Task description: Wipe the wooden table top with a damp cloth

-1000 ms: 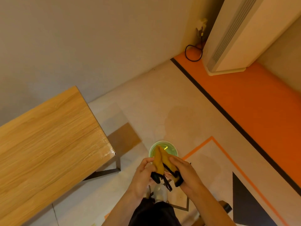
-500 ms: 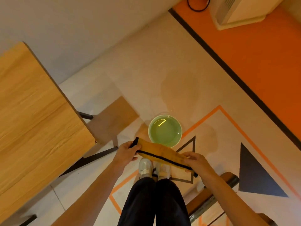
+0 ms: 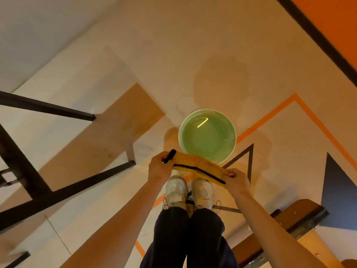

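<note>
Table frame: dark metal legs and cross-bars (image 3: pixel 63 187) fill the left of the view; the wooden top itself is out of sight, so the surface to be wiped lies off to the left and above this view.
Left hand: the left hand (image 3: pixel 160 167) is closed in a pinch on the black-trimmed end of the cloth, thumb and fingers folded over it.
Cloth: the yellow cloth (image 3: pixel 199 168) is pulled into a flattish band between the two hands, held in the air above the shoes (image 3: pixel 190 190) and just on the near side of the bowl.
Bowl: a green bowl (image 3: pixel 207 135) of water stands on the floor, just beyond the cloth; whether the cloth is already wet cannot be read from here.
Right hand: the right hand (image 3: pixel 237 179) grips the other end, fingers curled over the edge.
Step in hand: likely readying the cloth by the water.
Doing it well: keep both grips firm, work over the bowl so drips fall into it, wring until only damp, then fold to a flat pad before turning left to the table.
Risk: a dripping cloth would leave the wood too wet.
</note>
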A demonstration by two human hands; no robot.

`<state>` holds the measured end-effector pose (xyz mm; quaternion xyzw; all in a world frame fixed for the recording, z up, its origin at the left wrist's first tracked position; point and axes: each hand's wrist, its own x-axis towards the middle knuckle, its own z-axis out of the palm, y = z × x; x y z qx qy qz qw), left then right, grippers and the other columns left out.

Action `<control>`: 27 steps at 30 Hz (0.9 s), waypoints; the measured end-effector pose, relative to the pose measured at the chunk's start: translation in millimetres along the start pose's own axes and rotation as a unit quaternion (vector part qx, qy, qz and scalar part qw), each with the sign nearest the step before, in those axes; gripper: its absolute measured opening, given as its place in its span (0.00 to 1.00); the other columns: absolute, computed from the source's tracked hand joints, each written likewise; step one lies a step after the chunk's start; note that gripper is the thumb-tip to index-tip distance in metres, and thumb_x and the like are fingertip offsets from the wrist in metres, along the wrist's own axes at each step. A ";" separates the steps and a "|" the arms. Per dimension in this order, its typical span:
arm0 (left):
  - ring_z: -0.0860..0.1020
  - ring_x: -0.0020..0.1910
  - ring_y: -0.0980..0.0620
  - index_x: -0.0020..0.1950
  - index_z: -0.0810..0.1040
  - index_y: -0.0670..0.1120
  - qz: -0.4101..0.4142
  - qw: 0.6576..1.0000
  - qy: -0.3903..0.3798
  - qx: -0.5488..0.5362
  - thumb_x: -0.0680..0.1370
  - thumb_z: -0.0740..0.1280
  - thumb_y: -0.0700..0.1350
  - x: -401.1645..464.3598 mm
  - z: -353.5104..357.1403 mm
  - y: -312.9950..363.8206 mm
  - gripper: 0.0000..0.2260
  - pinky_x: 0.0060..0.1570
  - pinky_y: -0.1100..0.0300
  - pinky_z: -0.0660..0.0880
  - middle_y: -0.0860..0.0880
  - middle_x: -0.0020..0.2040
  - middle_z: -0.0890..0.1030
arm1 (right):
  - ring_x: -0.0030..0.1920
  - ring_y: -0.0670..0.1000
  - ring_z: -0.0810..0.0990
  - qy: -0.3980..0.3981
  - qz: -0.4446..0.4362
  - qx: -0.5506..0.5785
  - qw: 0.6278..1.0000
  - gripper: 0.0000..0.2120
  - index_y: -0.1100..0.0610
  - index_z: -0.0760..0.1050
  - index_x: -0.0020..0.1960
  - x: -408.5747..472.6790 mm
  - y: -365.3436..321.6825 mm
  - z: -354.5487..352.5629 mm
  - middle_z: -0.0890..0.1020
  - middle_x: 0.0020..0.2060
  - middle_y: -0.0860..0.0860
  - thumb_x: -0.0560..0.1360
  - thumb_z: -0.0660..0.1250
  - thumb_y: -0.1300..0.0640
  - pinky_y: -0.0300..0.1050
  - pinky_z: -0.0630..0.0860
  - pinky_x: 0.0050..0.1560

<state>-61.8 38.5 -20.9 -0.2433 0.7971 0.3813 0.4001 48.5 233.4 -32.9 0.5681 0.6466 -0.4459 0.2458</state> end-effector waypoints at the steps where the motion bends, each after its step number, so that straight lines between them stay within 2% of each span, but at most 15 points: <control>1: 0.80 0.57 0.37 0.54 0.79 0.52 -0.003 1.000 0.002 -0.006 0.79 0.67 0.39 11.4 6.6 -4.9 0.09 0.60 0.42 0.78 0.44 0.52 0.80 | 0.47 0.51 0.72 0.004 0.004 0.001 1.000 0.11 0.60 0.79 0.58 10.8 4.4 4.1 0.78 0.53 0.56 0.77 0.66 0.64 0.38 0.65 0.33; 4: 0.80 0.57 0.37 0.53 0.79 0.52 -0.010 1.000 0.011 -0.006 0.80 0.66 0.37 39.3 24.4 -12.8 0.09 0.60 0.42 0.78 0.45 0.51 0.80 | 0.48 0.51 0.71 0.004 0.014 -0.005 1.000 0.11 0.59 0.79 0.59 38.4 16.1 14.2 0.78 0.56 0.56 0.77 0.67 0.62 0.35 0.63 0.32; 6: 0.81 0.56 0.36 0.53 0.78 0.51 -0.005 1.000 0.017 -0.004 0.80 0.65 0.36 53.6 33.2 -15.3 0.10 0.59 0.42 0.78 0.45 0.51 0.80 | 0.48 0.51 0.71 0.011 0.010 0.007 1.000 0.11 0.60 0.79 0.59 53.3 21.7 18.4 0.77 0.52 0.54 0.77 0.68 0.63 0.37 0.64 0.33; 8: 0.81 0.54 0.35 0.53 0.79 0.51 0.006 1.000 0.023 0.005 0.80 0.64 0.36 66.1 39.4 -17.2 0.11 0.58 0.41 0.78 0.44 0.50 0.80 | 0.49 0.52 0.72 0.020 0.007 0.026 0.999 0.11 0.60 0.79 0.59 65.0 25.1 21.7 0.76 0.51 0.53 0.77 0.68 0.63 0.41 0.66 0.38; 10: 0.81 0.54 0.36 0.56 0.80 0.49 0.014 1.000 0.023 0.014 0.80 0.63 0.35 75.3 42.6 -18.0 0.11 0.57 0.41 0.78 0.44 0.50 0.80 | 0.49 0.52 0.72 0.018 0.004 0.036 0.999 0.10 0.60 0.79 0.58 74.1 29.4 24.9 0.77 0.51 0.54 0.77 0.67 0.63 0.43 0.67 0.45; 12: 0.80 0.55 0.36 0.60 0.80 0.46 0.010 1.000 0.020 0.019 0.80 0.62 0.35 82.3 43.9 -19.8 0.13 0.57 0.41 0.78 0.44 0.50 0.79 | 0.47 0.53 0.73 0.013 0.010 0.038 0.999 0.09 0.60 0.80 0.57 78.6 31.4 28.1 0.78 0.48 0.55 0.77 0.67 0.64 0.44 0.68 0.45; 16: 0.80 0.55 0.36 0.55 0.79 0.48 0.003 1.000 0.015 0.013 0.80 0.62 0.35 91.8 46.4 -22.3 0.11 0.58 0.41 0.78 0.43 0.52 0.81 | 0.49 0.54 0.75 0.025 0.014 0.058 0.998 0.09 0.59 0.80 0.56 85.7 33.6 33.0 0.80 0.48 0.56 0.77 0.68 0.63 0.46 0.71 0.47; 18: 0.80 0.56 0.37 0.59 0.78 0.48 -0.010 1.000 0.003 0.007 0.80 0.62 0.36 94.8 47.8 -19.7 0.12 0.59 0.41 0.77 0.41 0.57 0.81 | 0.50 0.54 0.76 0.033 0.013 0.062 0.997 0.10 0.59 0.79 0.57 89.5 33.9 33.9 0.80 0.49 0.55 0.76 0.68 0.62 0.45 0.69 0.47; 21: 0.78 0.58 0.41 0.72 0.71 0.46 -0.020 0.999 -0.036 -0.005 0.80 0.64 0.40 93.1 48.6 -16.6 0.20 0.63 0.43 0.76 0.41 0.67 0.77 | 0.50 0.52 0.74 0.038 0.008 0.061 0.997 0.14 0.59 0.76 0.62 88.9 32.5 32.1 0.80 0.55 0.56 0.77 0.68 0.60 0.44 0.70 0.49; 24: 0.72 0.69 0.42 0.79 0.60 0.46 -0.034 0.998 -0.042 -0.014 0.81 0.66 0.44 87.5 47.0 -14.5 0.28 0.66 0.47 0.73 0.43 0.76 0.67 | 0.61 0.56 0.75 0.033 0.006 0.061 0.998 0.17 0.56 0.74 0.66 87.2 32.2 30.2 0.76 0.66 0.55 0.78 0.68 0.56 0.47 0.71 0.55; 27: 0.69 0.72 0.42 0.80 0.59 0.47 -0.036 0.999 -0.025 -0.012 0.80 0.66 0.46 82.4 42.8 -11.8 0.29 0.68 0.47 0.71 0.44 0.78 0.64 | 0.69 0.58 0.71 0.031 0.006 0.053 0.998 0.20 0.55 0.72 0.68 80.2 26.9 27.6 0.72 0.70 0.55 0.78 0.68 0.55 0.50 0.70 0.62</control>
